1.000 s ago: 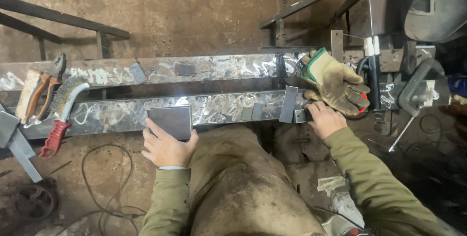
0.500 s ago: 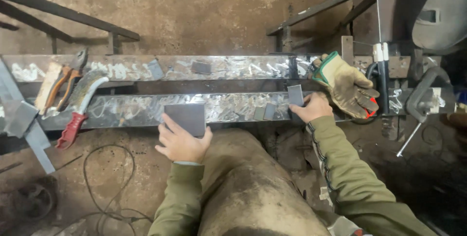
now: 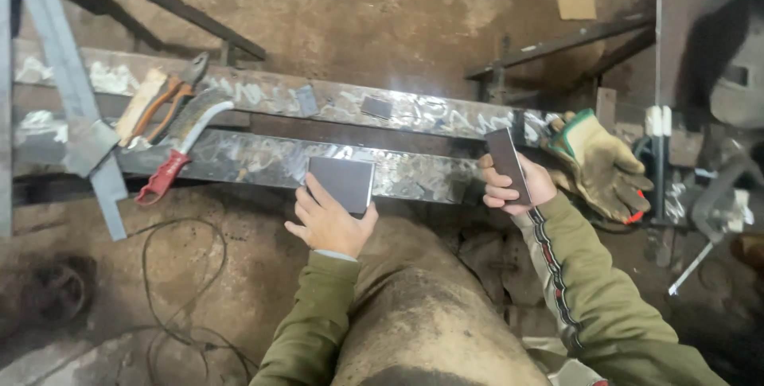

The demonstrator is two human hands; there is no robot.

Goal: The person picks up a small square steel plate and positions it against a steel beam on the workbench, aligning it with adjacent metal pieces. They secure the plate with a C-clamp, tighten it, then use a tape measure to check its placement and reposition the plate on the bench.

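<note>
Plates of dark metal occupy both hands. The left hand (image 3: 330, 223) rests its fingers on a square plate (image 3: 341, 184) lying flat on the near steel bar (image 3: 263, 159), just ahead of that hand; the fingers press on its near-left corner and do not wrap it. The right hand (image 3: 513, 187) grasps a narrow plate (image 3: 508, 165) upright between thumb and fingers, its long axis running away from the body, held up clear of the bar. The two plates sit well apart, the narrow one to the right of the square one, so the right hand is the nearer one to it. Beyond the right hand lies a work glove (image 3: 598, 165). Far left of the left hand lie pliers (image 3: 163, 95) and a red-handled tool (image 3: 179, 155).
</note>
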